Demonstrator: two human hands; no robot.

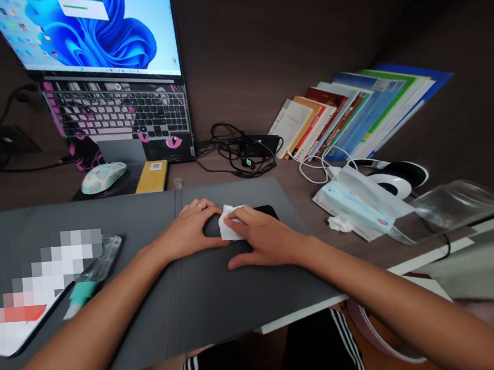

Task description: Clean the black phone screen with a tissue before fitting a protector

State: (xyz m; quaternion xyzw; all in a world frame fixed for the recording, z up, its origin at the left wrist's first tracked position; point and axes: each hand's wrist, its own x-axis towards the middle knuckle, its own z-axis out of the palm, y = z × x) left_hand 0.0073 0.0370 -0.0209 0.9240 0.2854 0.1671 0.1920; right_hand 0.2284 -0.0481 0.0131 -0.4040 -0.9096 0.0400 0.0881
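Note:
A black flat object that looks like a phone (268,210) lies on the grey desk mat (222,301), mostly covered by my right hand and a white tissue. My left hand (192,226) steadies its left end, thumb along the near edge and fingers along the far edge. With bent fingers, my right hand (266,235) presses the folded tissue (226,226) onto the dark surface. The right thumb sticks out toward me over the mat. Past my left forearm lies a clear bottle with a teal collar (84,292).
A laptop (139,113) stands open at the back left, a mouse (103,177) before it. Cables and a black adapter (259,145) lie behind my hands. At right are leaning books (331,115), a tissue pack (353,199), a crumpled tissue (339,223), headphones (394,182) and a clear jar (458,205).

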